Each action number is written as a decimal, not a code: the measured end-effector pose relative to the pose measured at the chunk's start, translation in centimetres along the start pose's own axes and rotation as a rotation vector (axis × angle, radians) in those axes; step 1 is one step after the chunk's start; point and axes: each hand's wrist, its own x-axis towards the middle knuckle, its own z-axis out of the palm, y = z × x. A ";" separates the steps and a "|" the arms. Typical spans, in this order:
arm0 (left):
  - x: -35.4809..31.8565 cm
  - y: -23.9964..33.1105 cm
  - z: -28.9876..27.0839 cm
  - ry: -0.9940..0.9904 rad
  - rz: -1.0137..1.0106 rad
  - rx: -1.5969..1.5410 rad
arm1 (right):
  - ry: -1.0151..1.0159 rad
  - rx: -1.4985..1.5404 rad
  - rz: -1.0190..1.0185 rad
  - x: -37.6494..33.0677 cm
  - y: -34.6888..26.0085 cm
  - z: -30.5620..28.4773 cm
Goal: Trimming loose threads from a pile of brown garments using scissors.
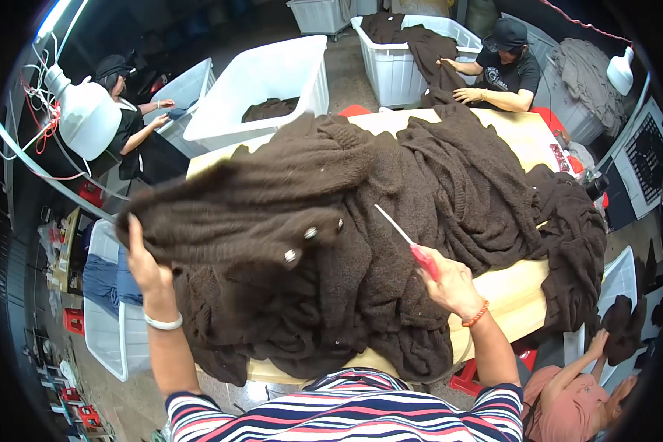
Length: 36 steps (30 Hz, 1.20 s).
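My left hand point(151, 272) grips the edge of a dark brown knit cardigan point(258, 202) and holds it up at the left of the table, blurred by motion. Pale round buttons show along its lower edge. In my right hand point(453, 286) is a tool with a red handle and a thin, straight metal shaft point(395, 225). The shaft points up and left, over a heap of brown knitwear point(398, 272). I cannot make out the tool's exact kind. Its tip appears apart from the cardigan in my left hand.
The heap covers much of a pale wooden table point(512, 291). Beyond stand white bins point(254, 74), some holding garments. A person point(504, 70) handles brown knitwear across the table; others work at the far left and lower right. A white lamp point(88, 121) hangs at left.
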 end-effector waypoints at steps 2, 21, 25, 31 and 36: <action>0.8 -4.7 -10.4 0.068 -0.077 0.084 | -0.063 0.014 0.009 -0.6 0.1 -0.6; 0.6 -9.7 3.8 -0.499 0.489 1.207 | -0.194 -0.008 -0.113 2.0 -7.8 2.0; -2.4 -10.9 9.7 -0.904 0.990 1.255 | -0.152 -0.020 -0.080 2.3 -7.5 0.9; -1.1 -17.4 10.2 -1.062 0.803 1.447 | -0.179 -0.108 -0.076 3.8 -8.1 -1.0; -1.0 -18.6 8.9 -1.056 0.716 1.488 | -0.205 -0.220 -0.072 4.9 -7.9 -2.7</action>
